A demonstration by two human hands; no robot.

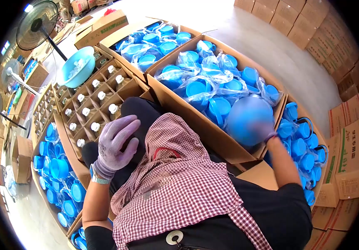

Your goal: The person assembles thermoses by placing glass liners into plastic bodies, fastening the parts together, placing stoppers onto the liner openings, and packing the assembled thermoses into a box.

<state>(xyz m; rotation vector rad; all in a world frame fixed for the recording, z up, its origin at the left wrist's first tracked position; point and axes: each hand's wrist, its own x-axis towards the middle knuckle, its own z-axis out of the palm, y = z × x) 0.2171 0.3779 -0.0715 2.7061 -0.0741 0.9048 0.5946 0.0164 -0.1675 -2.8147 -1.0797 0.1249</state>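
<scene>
My left hand (119, 141), in a pale purple glove and with a watch at the wrist, hovers above my lap with its fingers apart and nothing in them. It is just right of a divided carton (146, 89) of white-capped bottles (86, 111). My right hand (263, 132) is smeared by motion at the right end of a large carton (190, 118). It appears to grip a round blue plastic container (248, 118), also blurred, whose lower side is hidden. Blue-lidded containers in clear bags (196, 88) fill that carton.
More blue containers fill cartons at right (299, 146), left (60, 168) and back (150, 38). A turquoise basin (88, 53) with white pieces inside sits on the bottle carton's far edge. Fans (37, 25) stand at far left; stacked boxes (351, 148) line the right.
</scene>
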